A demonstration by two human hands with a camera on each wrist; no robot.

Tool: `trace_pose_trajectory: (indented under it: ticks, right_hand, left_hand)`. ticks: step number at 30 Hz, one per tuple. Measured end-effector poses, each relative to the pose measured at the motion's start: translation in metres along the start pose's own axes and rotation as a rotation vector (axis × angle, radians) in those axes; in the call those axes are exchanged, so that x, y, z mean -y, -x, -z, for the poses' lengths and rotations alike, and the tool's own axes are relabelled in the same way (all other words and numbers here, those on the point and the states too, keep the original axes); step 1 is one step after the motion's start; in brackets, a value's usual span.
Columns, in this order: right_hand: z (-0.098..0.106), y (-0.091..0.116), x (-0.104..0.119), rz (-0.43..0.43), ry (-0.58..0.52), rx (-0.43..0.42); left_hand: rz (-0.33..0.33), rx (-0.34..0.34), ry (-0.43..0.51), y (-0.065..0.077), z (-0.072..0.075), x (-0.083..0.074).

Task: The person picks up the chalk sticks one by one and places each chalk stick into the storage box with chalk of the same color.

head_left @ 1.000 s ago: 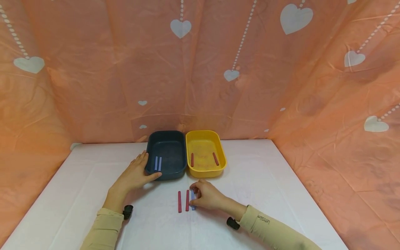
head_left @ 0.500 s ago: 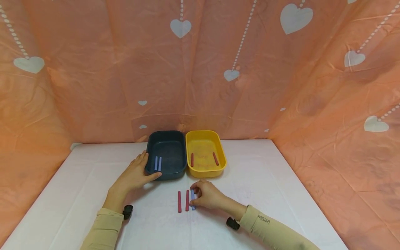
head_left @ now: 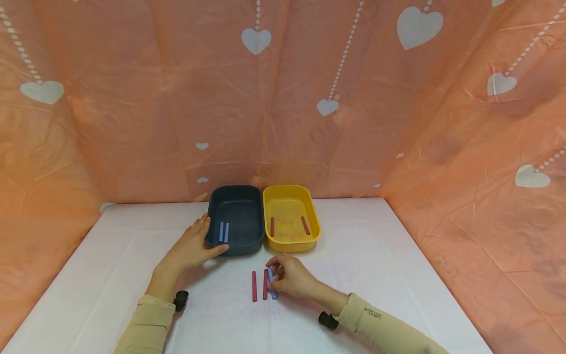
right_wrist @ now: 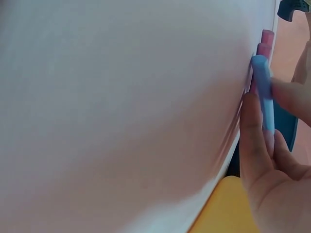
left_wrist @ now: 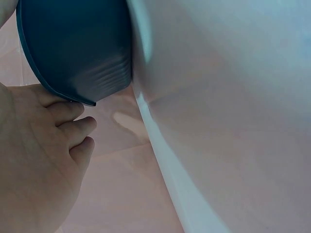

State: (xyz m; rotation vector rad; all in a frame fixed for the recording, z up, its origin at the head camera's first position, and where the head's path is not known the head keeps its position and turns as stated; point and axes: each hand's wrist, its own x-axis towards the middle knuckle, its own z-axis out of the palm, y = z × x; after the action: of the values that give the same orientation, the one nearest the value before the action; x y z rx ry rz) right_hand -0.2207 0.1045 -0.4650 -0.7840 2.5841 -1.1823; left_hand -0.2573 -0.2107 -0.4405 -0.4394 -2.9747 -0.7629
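At lower centre, the right hand [head_left: 294, 279] pinches a slim pale-blue stick [right_wrist: 265, 94]; a light hold, clear of the slim dark-red stick [head_left: 265, 285] beside it, seems best. Left of centre, the left hand [head_left: 189, 244] touches a dark-blue rectangular plastic tray [head_left: 245, 216], fingers relaxed. The lower-right beige fabric sleeve [head_left: 389, 328] seemingly reads "LetsSlim".

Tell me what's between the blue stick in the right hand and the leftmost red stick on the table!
In the head view, another red stick lies between them on the table.
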Motion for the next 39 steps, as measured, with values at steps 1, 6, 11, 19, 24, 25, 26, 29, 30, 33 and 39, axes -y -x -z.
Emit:
trace_pose_trajectory:
  ticks: [1, 6, 11, 19, 24, 25, 26, 29, 30, 33, 39]
  right_hand:
    - [0.0, 0.0, 0.0, 0.004, -0.007, -0.004]
    - [-0.002, 0.001, 0.002, 0.012, -0.037, -0.017]
    - [-0.002, 0.001, 0.002, 0.012, -0.043, -0.015]
    - [-0.001, 0.0, 0.004, 0.011, -0.099, -0.033]
    - [0.003, -0.002, 0.009, 0.013, -0.153, -0.07]
    - [0.004, -0.003, 0.01, 0.012, -0.162, -0.078]
    - [0.004, -0.003, 0.011, 0.008, -0.174, -0.084]
    - [0.004, -0.006, 0.014, 0.012, -0.203, -0.106]
    - [0.004, -0.007, 0.015, 0.019, -0.212, -0.115]
    - [0.002, -0.011, 0.017, 0.037, -0.243, -0.145]
    - [0.0, -0.021, 0.025, 0.059, -0.349, -0.198]
  left_hand:
    - [0.0, 0.0, -0.001, 0.0, 0.0, 0.0]
    - [0.001, 0.002, -0.002, 0.0, 0.0, -0.001]
    - [0.0, -0.001, 0.004, 0.0, 0.0, -0.001]
    - [-0.007, -0.011, -0.001, 0.0, -0.001, 0.001]
    - [-0.009, -0.013, 0.002, 0.0, 0.0, 0.001]
    - [-0.009, -0.012, 0.002, 0.0, 0.0, 0.001]
    - [-0.008, -0.011, 0.002, 0.0, 0.0, 0.001]
    - [-0.004, -0.007, 0.003, 0.001, 0.0, 0.0]
    - [-0.004, -0.007, 0.003, 0.001, 0.0, 0.0]
    - [-0.002, -0.003, 0.004, 0.001, 0.0, 0.0]
    - [0.002, -0.002, 0.009, 0.0, 0.0, 0.0]
